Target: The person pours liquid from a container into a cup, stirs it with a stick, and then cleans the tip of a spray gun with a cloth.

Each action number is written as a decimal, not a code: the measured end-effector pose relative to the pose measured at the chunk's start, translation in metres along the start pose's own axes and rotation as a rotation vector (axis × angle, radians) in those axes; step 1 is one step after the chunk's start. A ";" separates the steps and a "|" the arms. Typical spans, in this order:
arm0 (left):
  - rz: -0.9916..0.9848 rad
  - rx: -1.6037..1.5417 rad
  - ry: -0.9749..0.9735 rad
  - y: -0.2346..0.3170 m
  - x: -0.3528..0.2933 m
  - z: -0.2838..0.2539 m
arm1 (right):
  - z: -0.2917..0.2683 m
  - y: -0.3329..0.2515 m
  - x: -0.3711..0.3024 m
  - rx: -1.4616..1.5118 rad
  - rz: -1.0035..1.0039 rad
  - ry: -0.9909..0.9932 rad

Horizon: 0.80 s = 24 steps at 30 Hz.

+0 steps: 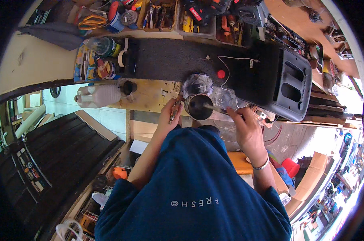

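My left hand [168, 115] is closed round a slim metal part [175, 110], brownish and silvery, that looks like a spark plug. It is held upright just left of a round metal can [200, 115] with a dark inside. In my right hand [246, 130], pinched between thumb and fingers, is a thin paintbrush [219, 109]. Its tip reaches over the can's right rim into the opening, and the bristles are hard to make out. Right behind the can lies a crumpled grey-white rag or plastic bundle [197, 85].
A red cap [221, 74] and a white cable [228, 72] lie on the dark bench mat [162, 60]. The large black case [292, 86] stands at the right. At the left are a translucent jug [99, 96] and jars [105, 47]. Tool bins [198, 30] line the back.
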<state>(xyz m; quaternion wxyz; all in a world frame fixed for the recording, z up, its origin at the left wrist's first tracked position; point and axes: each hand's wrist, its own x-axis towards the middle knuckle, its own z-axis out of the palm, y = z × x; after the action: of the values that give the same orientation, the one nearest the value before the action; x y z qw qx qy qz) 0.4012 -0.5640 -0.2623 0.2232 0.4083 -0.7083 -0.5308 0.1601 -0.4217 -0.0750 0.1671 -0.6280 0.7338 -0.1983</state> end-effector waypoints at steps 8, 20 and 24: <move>-0.018 -0.004 -0.025 -0.004 0.007 0.017 | 0.054 -0.003 0.039 -0.193 -0.171 -0.141; -0.019 -0.118 -0.078 -0.043 0.006 0.020 | 0.103 0.005 0.064 -0.121 -0.103 -0.226; -0.049 -0.139 -0.110 -0.048 0.014 0.016 | 0.097 -0.008 0.066 -0.102 -0.107 -0.136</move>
<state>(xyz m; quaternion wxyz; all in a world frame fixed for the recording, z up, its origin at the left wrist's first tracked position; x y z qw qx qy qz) 0.3972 -0.5714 -0.3140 0.1985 0.3792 -0.6709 -0.6055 0.2043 -0.4958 -0.1549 0.1734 -0.6859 0.6954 -0.1263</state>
